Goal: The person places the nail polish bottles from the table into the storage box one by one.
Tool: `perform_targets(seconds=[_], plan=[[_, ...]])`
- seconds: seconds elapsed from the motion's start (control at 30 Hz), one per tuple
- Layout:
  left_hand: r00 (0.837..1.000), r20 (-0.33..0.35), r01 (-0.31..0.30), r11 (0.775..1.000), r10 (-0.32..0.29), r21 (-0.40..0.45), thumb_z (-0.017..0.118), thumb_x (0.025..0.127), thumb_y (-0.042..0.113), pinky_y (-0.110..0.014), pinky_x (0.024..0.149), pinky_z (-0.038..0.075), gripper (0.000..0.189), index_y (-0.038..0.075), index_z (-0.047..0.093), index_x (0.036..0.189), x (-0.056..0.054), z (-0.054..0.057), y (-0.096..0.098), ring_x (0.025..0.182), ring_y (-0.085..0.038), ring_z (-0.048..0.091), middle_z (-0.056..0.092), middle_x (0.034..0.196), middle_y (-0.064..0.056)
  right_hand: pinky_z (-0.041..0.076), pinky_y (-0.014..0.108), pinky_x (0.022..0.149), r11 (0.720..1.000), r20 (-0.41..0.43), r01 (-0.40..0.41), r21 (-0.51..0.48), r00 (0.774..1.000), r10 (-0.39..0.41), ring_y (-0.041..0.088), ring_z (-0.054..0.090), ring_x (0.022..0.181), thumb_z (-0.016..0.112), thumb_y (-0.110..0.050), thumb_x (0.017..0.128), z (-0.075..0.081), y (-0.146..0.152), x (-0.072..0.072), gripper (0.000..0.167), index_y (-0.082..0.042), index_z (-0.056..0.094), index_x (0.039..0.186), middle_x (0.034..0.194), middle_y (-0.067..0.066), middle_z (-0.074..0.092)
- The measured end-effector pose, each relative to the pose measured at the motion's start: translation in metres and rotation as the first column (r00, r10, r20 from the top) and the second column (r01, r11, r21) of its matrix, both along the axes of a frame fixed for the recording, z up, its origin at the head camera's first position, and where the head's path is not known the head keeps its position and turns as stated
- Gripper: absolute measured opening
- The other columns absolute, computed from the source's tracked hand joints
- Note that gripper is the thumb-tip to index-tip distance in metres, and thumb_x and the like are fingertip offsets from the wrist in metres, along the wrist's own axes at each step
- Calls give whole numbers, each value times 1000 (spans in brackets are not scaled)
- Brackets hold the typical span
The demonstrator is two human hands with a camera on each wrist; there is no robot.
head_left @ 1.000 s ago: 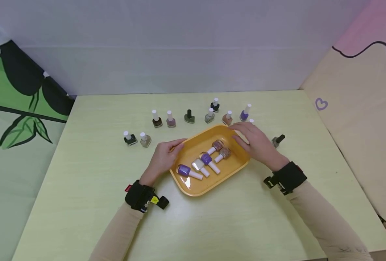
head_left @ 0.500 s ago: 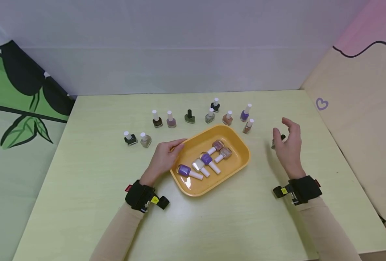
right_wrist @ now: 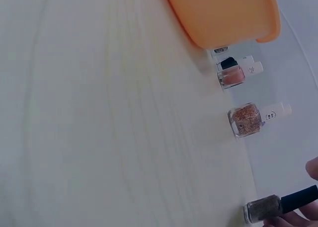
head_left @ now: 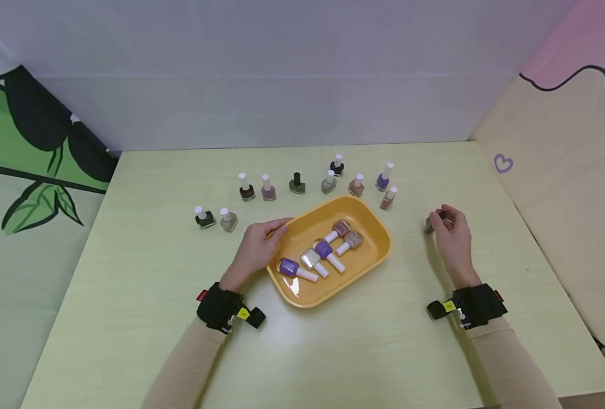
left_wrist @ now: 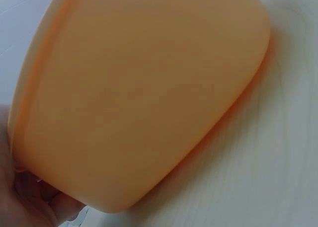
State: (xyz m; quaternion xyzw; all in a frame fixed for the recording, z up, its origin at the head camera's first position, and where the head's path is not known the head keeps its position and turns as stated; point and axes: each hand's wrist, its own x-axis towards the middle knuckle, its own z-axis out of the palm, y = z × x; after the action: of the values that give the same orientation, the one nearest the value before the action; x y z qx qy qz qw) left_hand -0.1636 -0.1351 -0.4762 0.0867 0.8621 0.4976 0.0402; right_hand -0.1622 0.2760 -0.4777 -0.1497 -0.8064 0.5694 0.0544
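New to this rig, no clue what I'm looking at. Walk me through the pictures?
There's no robot here: these are a person's bare left hand and right hand. The head view comes from a camera worn on the head, looking forward and down. The two close-ups come from cameras worn on each wrist.

On the table is a yellow tray with five small bottles lying in it; they look like nail polish. More bottles stand on the table, mostly beyond the tray.

The left hand holds one end of the tray. The right hand's fingers are around a black-capped bottle; I can't tell whether it's gripped firmly.
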Motion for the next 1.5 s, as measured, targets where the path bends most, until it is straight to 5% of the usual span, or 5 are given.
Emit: perform_targets(seconds=[0.13, 0.57, 0.83, 1.07, 1.5], plan=[[1000, -10, 4, 1000, -4, 4, 57, 108, 19, -45, 104, 54, 31, 7, 70, 133, 0, -1, 0, 119, -27, 68, 70, 132, -14, 42, 11, 89, 999, 5, 7, -45, 1000, -7, 6, 53, 121, 52, -32, 109, -4, 0, 1, 57, -2, 37, 154, 131, -5, 49], [1000, -22, 6, 1000, -6, 6, 57, 108, 20, -41, 95, 55, 31, 8, 71, 132, 0, -1, 0, 110, -25, 69, 70, 131, -14, 44, 9, 92, 994, -53, 110, 14, 993, -109, 6, 58, 117, 53, -28, 109, -11, -4, 1, 42, -2, 57, 141, 141, 13, 59], [1000, -11, 2, 1000, -2, 3, 57, 108, 20, -43, 98, 55, 31, 8, 70, 133, 1, 0, 0, 111, -25, 69, 70, 131, -13, 50, 9, 93, 982, -154, 157, -101, 973, -171, 6, 64, 112, 62, -21, 105, -2, -2, -4, 36, -1, 63, 134, 129, 8, 67], [1000, -15, 4, 1000, -4, 3, 57, 108, 19, -39, 89, 55, 31, 8, 71, 133, 0, 0, -1, 106, -24, 69, 70, 131, -13, 49, 10, 93, 995, -257, 92, -27, 962, -96, 1, 67, 102, 61, -18, 105, 22, -2, -9, 34, 3, 63, 131, 117, 1, 69], [1000, 0, 8, 1000, -8, -7, 57, 108, 20, -47, 105, 53, 31, 9, 70, 133, -1, 1, 0, 121, -28, 67, 69, 133, -14, 49, 12, 93, 988, -379, 13, 154, 924, 47, -2, 66, 101, 60, -17, 105, 61, -15, -11, 31, 1, 65, 130, 119, -2, 71]])
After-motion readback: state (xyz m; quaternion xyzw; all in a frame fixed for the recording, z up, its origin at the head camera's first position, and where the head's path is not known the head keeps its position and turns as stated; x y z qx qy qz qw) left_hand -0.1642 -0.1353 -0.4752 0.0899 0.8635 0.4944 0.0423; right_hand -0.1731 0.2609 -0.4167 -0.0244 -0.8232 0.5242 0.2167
